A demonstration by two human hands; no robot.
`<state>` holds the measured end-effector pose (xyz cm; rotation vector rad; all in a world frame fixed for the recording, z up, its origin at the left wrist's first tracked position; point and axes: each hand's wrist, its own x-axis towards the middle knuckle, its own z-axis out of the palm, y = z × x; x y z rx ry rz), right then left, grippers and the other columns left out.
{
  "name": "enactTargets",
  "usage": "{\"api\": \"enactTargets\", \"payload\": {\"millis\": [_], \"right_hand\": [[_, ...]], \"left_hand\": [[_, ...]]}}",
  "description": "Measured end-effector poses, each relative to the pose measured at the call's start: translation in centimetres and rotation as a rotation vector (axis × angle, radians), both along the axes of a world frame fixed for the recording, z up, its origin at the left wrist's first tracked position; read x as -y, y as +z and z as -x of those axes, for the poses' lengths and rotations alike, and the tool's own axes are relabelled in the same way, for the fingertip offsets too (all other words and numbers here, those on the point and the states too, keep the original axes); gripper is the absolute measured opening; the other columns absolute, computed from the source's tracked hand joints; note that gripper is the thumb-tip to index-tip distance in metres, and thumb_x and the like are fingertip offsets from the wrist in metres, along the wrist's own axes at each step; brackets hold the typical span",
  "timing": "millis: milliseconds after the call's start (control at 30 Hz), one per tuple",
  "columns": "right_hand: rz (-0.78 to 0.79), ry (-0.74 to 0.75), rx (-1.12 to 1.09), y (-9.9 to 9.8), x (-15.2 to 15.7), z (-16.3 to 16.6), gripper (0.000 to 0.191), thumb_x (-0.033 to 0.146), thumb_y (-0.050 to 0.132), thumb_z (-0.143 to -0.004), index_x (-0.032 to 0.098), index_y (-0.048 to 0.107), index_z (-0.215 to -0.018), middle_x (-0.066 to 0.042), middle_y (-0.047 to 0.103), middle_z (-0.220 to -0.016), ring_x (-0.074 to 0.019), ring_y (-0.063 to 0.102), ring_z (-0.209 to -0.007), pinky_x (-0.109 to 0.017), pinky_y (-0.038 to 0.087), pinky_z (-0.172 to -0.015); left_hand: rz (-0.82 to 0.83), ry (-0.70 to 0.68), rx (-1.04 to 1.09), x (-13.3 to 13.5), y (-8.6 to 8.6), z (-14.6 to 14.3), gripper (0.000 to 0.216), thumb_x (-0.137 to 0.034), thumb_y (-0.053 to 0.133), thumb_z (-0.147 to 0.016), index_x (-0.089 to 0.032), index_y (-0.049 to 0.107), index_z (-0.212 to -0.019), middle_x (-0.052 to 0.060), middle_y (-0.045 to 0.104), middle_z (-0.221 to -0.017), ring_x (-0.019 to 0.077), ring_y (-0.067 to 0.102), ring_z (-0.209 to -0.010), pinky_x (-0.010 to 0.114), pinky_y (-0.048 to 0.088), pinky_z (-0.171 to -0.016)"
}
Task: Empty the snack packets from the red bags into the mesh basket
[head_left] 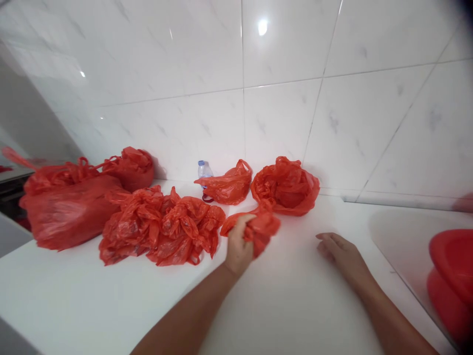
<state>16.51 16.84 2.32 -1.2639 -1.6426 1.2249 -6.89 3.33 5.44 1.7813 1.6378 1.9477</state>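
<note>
We've got bright light here, one hard white glare (pixel 262 27) punching off the wall tiles (pixel 284 59) above the back edge of the counter (pixel 295 305)! We see blur smearing the red bag (pixel 264 229) in the left hand (pixel 238 250), tile lines (pixel 395 133) splaying outward, and darkness shading the view's top right corner.

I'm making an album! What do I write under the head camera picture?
Left hand holds a red plastic bag at the white counter, near other red bags; the right hand looks empty.
</note>
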Motion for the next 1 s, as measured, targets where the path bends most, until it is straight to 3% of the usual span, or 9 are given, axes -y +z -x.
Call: {"api": "enactTargets", "payload": {"millis": [300,433,600,767,867,1000], "right_hand": [[-0.009,-0.008,0.004,0.5,0.4,0.2,0.035,0.051,0.056,-0.072,0.019,0.065,-0.08,-0.003,0.062,-0.068,-0.014,0.053,-0.056,-0.025,0.041,-0.051],[-0.014,-0.017,0.021,0.2,0.2,0.3,0.034,0.053,0.058,-0.07,0.019,0.064,-0.076,-0.003,0.062,-0.067,-0.0141,0.053,-0.055,-0.025,0.041,-0.05],[-0.006,-0.019,0.052,-0.2,0.0,0.3,0.035,0.052,0.057,-0.071,0.019,0.065,-0.081,-0.003,0.064,-0.068,-0.0161,0.057,-0.06,-0.026,0.043,-0.054],[0.001,-0.025,0.065,-0.5,-0.1,0.3,0.034,0.05,0.059,-0.071,0.02,0.066,-0.084,-0.005,0.067,-0.075,-0.0191,0.062,-0.068,-0.028,0.046,-0.059],[-0.004,-0.02,0.072,-0.7,-0.3,0.3,0.033,0.05,0.058,-0.071,0.02,0.066,-0.084,-0.004,0.067,-0.075,-0.0195,0.063,-0.07,-0.028,0.046,-0.061],[-0.017,-0.008,0.084,-1.0,-0.4,0.2,0.032,0.049,0.057,-0.073,0.02,0.065,-0.086,-0.004,0.067,-0.077,-0.0198,0.064,-0.072,-0.028,0.046,-0.062]], "left_hand": [[-0.131,0.815,-0.163,4.0,7.1,12.0,0.028,-0.025,0.043,-0.09,-0.017,0.05,-0.115,0.008,0.056,-0.112,0.0197,0.054,-0.103,0.036,0.044,-0.093],[0.125,1.011,-0.391,5.2,8.1,15.8,0.037,-0.024,0.045,-0.087,-0.016,0.049,-0.123,0.012,0.056,-0.118,0.0269,0.053,-0.108,0.042,0.043,-0.092],[0.523,1.002,-0.62,5.8,5.8,17.5,0.034,-0.025,0.05,-0.082,-0.022,0.059,-0.115,0.012,0.053,-0.13,0.0373,0.043,-0.121,0.057,0.037,-0.094],[0.772,0.829,-0.653,5.6,3.3,17.3,0.042,-0.047,0.043,-0.086,-0.022,0.055,-0.119,0.014,0.047,-0.138,0.0351,0.041,-0.126,0.064,0.029,-0.098],[0.882,0.78,-0.626,5.4,3.1,17.2,0.061,-0.059,0.039,-0.084,-0.019,0.046,-0.129,0.018,0.039,-0.144,0.0362,0.033,-0.132,0.067,0.025,-0.099],[0.913,0.775,-0.577,5.5,4.4,15.9,0.08,-0.068,0.045,-0.076,-0.02,0.035,-0.139,0.02,0.026,-0.15,0.0436,0.02,-0.136,0.074,0.021,-0.095]]}}
